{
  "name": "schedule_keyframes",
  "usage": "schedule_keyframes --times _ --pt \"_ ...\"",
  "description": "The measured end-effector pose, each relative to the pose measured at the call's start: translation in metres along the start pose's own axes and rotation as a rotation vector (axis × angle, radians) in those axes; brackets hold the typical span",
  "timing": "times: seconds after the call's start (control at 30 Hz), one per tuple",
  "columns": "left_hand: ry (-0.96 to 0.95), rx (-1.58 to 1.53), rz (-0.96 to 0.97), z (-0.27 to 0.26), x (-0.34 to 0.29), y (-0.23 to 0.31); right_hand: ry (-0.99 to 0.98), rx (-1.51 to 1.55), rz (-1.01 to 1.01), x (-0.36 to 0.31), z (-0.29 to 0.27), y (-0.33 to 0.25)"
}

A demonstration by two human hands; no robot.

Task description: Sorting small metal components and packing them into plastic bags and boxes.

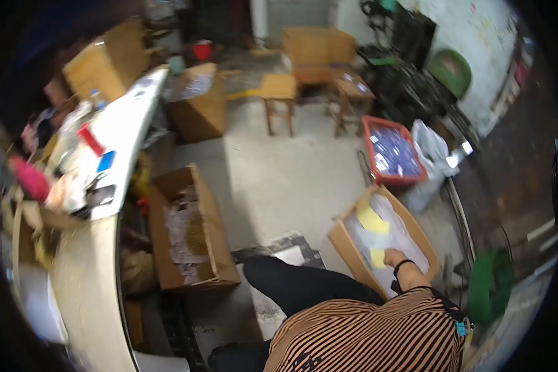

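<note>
My right hand [395, 258], with a dark band at the wrist, reaches into an open cardboard box [423, 239] on the floor at my right. Its fingers look closed on the edge of a small yellow piece [378, 258], which could be paper or card; blur hides the exact grip. A larger yellow piece [372, 221] lies farther back in the same box, on pale, whitish contents. My left hand is outside the picture.
At left stand a long worktable [84, 273] and a cardboard box [224, 263] with pale pieces inside. A red crate [366, 133] of purple packets sits beyond my right hand, beside a plastic bag [425, 155]. Wooden stools [278, 88] and dark machinery [394, 68] stand farther back.
</note>
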State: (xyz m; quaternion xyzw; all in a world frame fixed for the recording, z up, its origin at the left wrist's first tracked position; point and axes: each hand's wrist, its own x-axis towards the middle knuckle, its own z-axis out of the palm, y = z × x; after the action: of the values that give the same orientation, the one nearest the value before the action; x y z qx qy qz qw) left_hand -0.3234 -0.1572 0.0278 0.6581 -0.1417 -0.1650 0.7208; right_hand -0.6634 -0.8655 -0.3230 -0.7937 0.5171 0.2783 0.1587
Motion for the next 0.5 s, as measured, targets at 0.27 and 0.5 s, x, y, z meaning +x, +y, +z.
schedule_keyframes --times 0.27,0.5 --pt "-0.189 0.212 -0.421 0.176 0.174 0.023 0.131 0.374 0.316 0.005 -0.011 -0.027" --pt "-0.201 0.264 -0.626 0.227 0.220 -0.022 0.109 0.607 0.126 0.113 0.050 -0.093"
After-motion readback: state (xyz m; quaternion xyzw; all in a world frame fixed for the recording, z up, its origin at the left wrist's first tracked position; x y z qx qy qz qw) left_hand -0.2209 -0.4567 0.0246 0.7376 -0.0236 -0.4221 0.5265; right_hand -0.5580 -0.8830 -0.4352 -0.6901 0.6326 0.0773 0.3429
